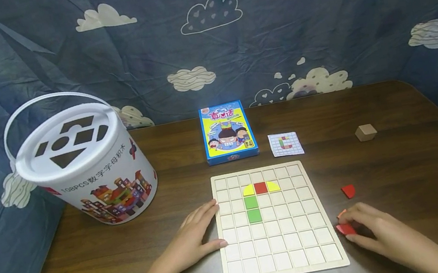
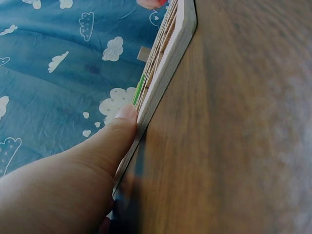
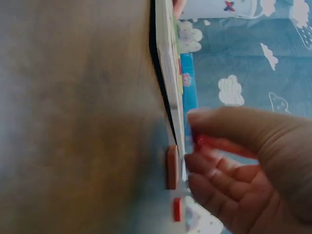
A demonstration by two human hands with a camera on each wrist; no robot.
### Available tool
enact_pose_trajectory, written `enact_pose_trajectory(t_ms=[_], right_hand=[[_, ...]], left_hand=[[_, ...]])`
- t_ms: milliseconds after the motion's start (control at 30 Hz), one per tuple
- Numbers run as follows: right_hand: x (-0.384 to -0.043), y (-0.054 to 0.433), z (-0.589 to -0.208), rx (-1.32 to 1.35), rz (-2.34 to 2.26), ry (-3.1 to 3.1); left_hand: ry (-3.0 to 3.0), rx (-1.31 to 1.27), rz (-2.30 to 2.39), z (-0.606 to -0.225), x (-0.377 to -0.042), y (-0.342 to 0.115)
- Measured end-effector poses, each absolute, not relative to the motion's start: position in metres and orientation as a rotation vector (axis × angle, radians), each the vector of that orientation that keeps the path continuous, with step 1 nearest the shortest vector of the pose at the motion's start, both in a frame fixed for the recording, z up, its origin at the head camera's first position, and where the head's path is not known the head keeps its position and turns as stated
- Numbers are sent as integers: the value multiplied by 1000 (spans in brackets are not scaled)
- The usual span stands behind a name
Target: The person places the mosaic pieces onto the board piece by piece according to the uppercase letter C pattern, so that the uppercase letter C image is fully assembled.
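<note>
A pale wooden grid board (image 1: 293, 242) lies on the table. In its upper part sit two yellow quarter-round tiles, a red square tile (image 1: 260, 188) between them and two green square tiles (image 1: 253, 209) below the left one. My left hand (image 1: 194, 235) rests against the board's left edge, its thumb on the rim (image 2: 161, 73). Just right of the board, my right hand (image 1: 375, 226) pinches a red tile (image 1: 346, 229) between thumb and fingers. Beside those fingers an orange tile (image 3: 172, 167) lies on the table. Farther back is a red quarter-round tile (image 1: 348, 191).
Behind the board lie a small pattern card (image 1: 285, 144) and a blue-and-yellow box (image 1: 228, 132). A white lidded bucket (image 1: 88, 163) with a raised handle stands at the left. One plain wooden cube (image 1: 366, 132) sits at the right. A cloud-print curtain (image 1: 293, 37) hangs behind the table.
</note>
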State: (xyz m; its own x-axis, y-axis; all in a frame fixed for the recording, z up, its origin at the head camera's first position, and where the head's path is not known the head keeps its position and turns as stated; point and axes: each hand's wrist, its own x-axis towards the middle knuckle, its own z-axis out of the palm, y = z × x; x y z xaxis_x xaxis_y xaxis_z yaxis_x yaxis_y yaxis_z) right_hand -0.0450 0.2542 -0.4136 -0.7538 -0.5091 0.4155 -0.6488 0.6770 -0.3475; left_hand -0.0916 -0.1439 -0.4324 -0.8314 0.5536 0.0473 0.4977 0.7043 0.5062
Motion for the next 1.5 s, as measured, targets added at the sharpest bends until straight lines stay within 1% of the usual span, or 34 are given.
enact_pose_trajectory(t_ms=[233,400,667,833,1100,1500], right_hand=[[-51,222,-389,947,894,-2547],[-56,194,-384,987,987,-2510],[-64,156,-397,1105,1006,-2497],[-68,141,-409,1058,980,-2635],[-76,129,-420,1053,889,-2648],[-76,120,-421,978,843,-2716]], left_hand=[[2799,864,781,-433,-92,-144],[2798,867,784,-433,-92,-144],[2819,914,789,-435,-94,-142],[2829,936,789,-434,-93,-142],[2809,899,793,-433,-93,-143],[2804,867,781,-434,-92,-144]])
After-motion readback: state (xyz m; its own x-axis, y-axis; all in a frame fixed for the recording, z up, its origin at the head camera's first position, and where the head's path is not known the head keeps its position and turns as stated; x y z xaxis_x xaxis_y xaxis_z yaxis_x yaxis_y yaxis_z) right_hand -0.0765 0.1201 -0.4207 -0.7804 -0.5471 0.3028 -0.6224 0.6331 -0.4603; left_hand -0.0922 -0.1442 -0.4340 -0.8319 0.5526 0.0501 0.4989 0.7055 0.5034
